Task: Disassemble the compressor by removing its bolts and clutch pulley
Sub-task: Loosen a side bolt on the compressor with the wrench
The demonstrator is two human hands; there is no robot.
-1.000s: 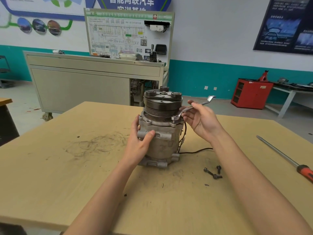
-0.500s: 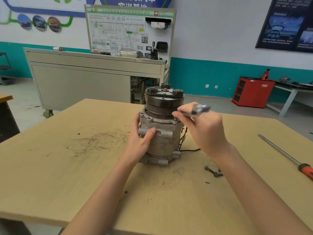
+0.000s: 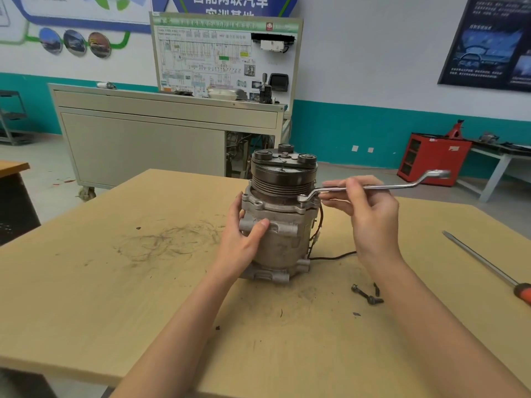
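Note:
A grey metal compressor stands upright in the middle of the wooden table. Its dark grooved clutch pulley sits on top. My left hand grips the compressor body from the left, thumb across the front. My right hand pinches the shaft of a silver ring wrench. The wrench's near ring sits on a bolt at the right of the compressor flange, and its handle points right. Loose removed bolts lie on the table to the right of the compressor.
A long screwdriver with an orange handle lies at the table's right edge. A black cable trails from the compressor toward my right wrist. Behind the table stand a grey cabinet with a display board, and a red tool cabinet.
My right hand has swung the wrench handle from pointing toward me back out to the right, with its ring still at the flange bolt. My left hand has stayed on the compressor body.

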